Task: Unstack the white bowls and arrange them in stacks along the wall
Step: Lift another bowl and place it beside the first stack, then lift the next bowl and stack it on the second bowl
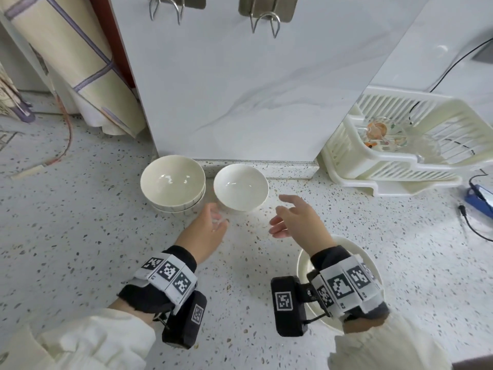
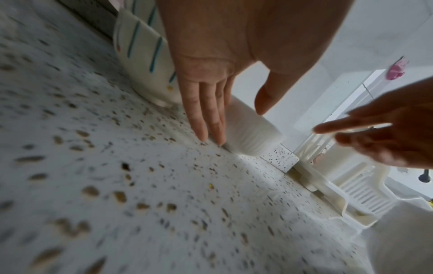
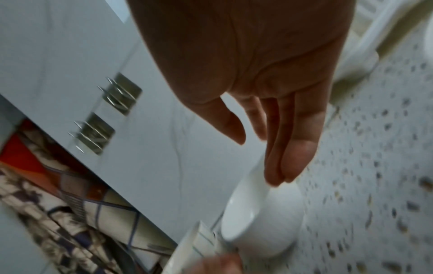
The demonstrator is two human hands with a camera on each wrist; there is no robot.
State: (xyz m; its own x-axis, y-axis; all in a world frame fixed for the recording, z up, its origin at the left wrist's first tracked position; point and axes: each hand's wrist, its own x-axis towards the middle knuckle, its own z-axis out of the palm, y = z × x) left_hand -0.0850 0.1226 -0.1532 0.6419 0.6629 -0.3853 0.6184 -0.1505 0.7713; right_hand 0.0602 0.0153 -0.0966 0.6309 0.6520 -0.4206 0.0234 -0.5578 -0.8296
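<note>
Two cream bowls with striped outsides sit nested as a stack against the wall. Just right of them stands a single plain white bowl, upright on the speckled counter. My left hand is open, its straight fingers low beside this bowl's left foot; contact is unclear. My right hand hovers open to the bowl's right, holding nothing. Another white bowl lies at the front, mostly hidden under my right wrist.
A cream dish rack with glassware stands at the right against the wall. Two metal hooks hang on the marble wall panel. A blue device with a cable lies far right. A rolled patterned mat leans at the left.
</note>
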